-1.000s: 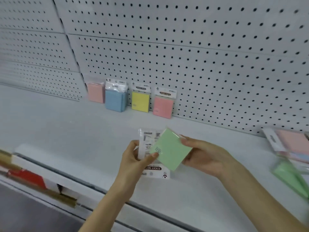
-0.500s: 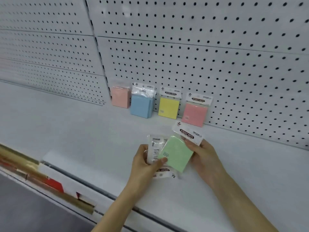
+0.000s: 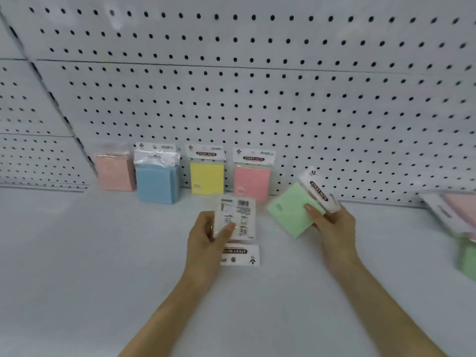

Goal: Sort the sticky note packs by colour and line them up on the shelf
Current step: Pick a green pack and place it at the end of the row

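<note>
1. Here, the right hand [image 3: 332, 228] gripped the green pack [image 3: 291, 210], with the thumb curled over its front face and the other fingers behind it. The pack was tilted, its white header card pointing up and to the right, and it sat over the shelf [image 3: 103, 253] just right of the row's end.
2. The left hand [image 3: 206, 238] pinched a second pack [image 3: 238, 217] between the thumb and curled fingers. Its back faced the camera, with the barcode at the top and the header card at the bottom, lettering upside down. Its colour could not be told.
3. The two held packs were near each other but apart.
4. Four packs stood upright at the back of the shelf against the pegboard [image 3: 257, 86]. From the left these were a peach pack [image 3: 114, 171], a blue pack [image 3: 157, 181], a yellow pack [image 3: 206, 177] and a pink pack [image 3: 252, 181]. The blue one stood slightly forward of the others.
5. At the right edge lay a blurred pile of packs [image 3: 458, 215], pink above and green below.
</note>
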The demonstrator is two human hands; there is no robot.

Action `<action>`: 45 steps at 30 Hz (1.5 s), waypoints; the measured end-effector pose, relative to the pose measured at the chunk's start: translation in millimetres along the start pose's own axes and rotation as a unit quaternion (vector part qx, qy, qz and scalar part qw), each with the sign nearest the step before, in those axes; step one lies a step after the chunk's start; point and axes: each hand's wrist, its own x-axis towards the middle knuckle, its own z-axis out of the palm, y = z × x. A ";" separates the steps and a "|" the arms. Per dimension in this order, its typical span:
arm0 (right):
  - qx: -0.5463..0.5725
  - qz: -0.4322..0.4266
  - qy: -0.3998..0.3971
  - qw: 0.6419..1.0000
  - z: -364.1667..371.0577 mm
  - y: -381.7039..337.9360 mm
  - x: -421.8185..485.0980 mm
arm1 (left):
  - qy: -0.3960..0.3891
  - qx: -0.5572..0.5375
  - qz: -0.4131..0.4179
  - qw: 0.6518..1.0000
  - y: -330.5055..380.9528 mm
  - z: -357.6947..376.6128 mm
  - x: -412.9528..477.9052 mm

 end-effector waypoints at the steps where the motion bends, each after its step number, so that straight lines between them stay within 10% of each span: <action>1: -0.005 -0.013 0.027 1.000 -4.8 -2.1 7.3 | 0.000 -0.006 0.000 1.000 0.0 1.4 3.8; 15: -0.153 -0.127 -0.079 0.977 2.7 0.5 52.3 | -0.013 -0.021 0.002 1.000 3.4 9.6 16.4; 45: -0.202 -0.097 0.051 0.973 -5.8 16.4 72.6 | -0.021 -0.009 -0.006 1.000 3.8 11.6 16.3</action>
